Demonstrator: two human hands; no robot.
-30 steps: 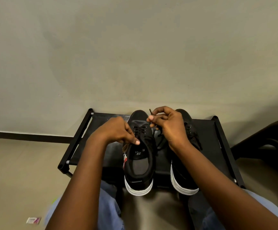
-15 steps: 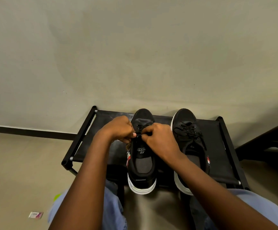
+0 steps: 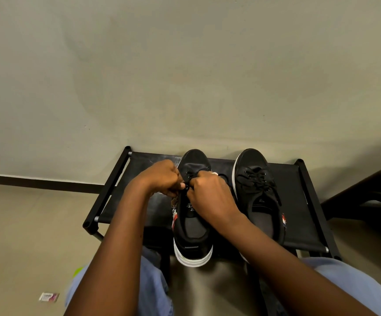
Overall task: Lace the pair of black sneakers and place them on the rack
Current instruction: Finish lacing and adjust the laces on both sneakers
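Note:
Two black sneakers with white soles stand side by side on the black fabric rack (image 3: 299, 201), toes toward the wall. The left sneaker (image 3: 193, 224) is under my hands. My left hand (image 3: 162, 177) and my right hand (image 3: 207, 195) meet over its eyelets, fingers curled, pinching the black lace (image 3: 186, 187) between them. The right sneaker (image 3: 256, 190) sits untouched, its lace threaded and lying loosely bunched over the tongue. Most of the left sneaker's lacing is hidden by my hands.
The rack stands against a pale wall with a dark baseboard (image 3: 37, 182). A dark chair (image 3: 371, 197) stands at the right. A small pink-and-white packet (image 3: 48, 297) lies on the floor at the lower left. My knees in blue jeans frame the rack's front.
My right hand came down from the lace end held above the toes and joined the left hand over the left sneaker's eyelets. The right sneaker is uncovered now.

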